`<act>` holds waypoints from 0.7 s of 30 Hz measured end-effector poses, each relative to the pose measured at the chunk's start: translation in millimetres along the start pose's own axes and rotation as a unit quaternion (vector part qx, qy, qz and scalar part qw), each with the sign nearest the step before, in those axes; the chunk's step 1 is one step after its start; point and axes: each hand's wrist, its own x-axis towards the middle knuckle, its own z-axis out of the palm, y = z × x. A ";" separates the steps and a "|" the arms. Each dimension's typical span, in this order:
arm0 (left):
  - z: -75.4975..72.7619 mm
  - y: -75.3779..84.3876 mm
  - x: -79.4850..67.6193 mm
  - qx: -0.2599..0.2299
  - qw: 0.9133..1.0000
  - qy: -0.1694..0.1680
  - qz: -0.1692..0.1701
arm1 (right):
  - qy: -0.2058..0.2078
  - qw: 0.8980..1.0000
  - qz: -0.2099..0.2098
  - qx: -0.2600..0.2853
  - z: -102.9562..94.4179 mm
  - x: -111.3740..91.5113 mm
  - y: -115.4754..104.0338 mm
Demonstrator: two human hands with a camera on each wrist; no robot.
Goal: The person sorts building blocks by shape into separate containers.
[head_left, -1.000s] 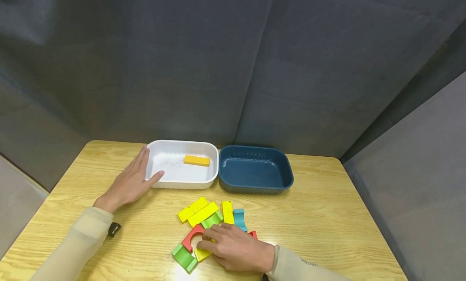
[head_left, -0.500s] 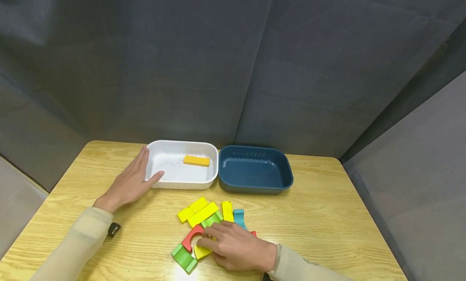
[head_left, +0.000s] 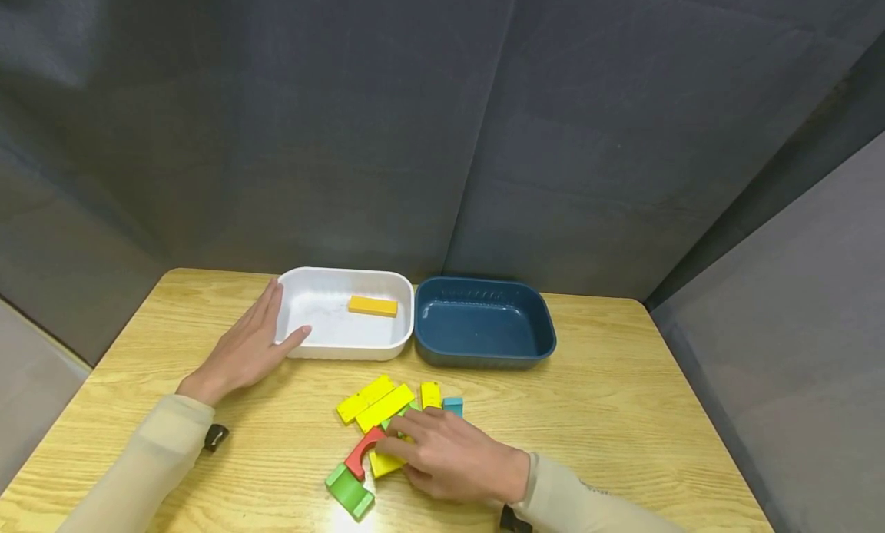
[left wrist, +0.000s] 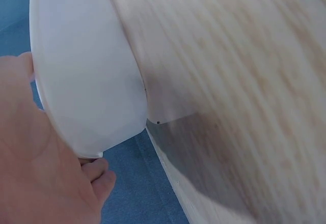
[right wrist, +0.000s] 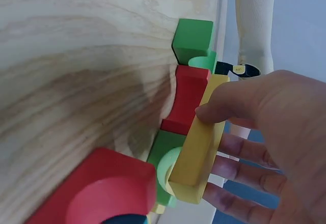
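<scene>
My right hand pinches a yellow rectangular block between thumb and fingers, close over the other blocks. In the right wrist view, a red arch block and a green curved block lie beside it, with another red arch block nearer the camera. My left hand rests at the left end of the white bin, fingers along its side and thumb over its front rim. Inside that bin lies an orange-yellow block.
A dark blue bin stands against the white one's right side. In front of the bins are more yellow blocks and a blue block, partly hidden by the right hand. Grey cloth hangs behind the wooden table.
My right hand has moved slightly toward the bins, and the yellow block in it has shifted the same way. The left hand stays at the white bin.
</scene>
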 end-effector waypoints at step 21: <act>-0.6 0.6 -0.5 0.001 1.000 0.001 0.001 | 0.035 0.999 0.011 -0.002 -27.6 11.0 19.6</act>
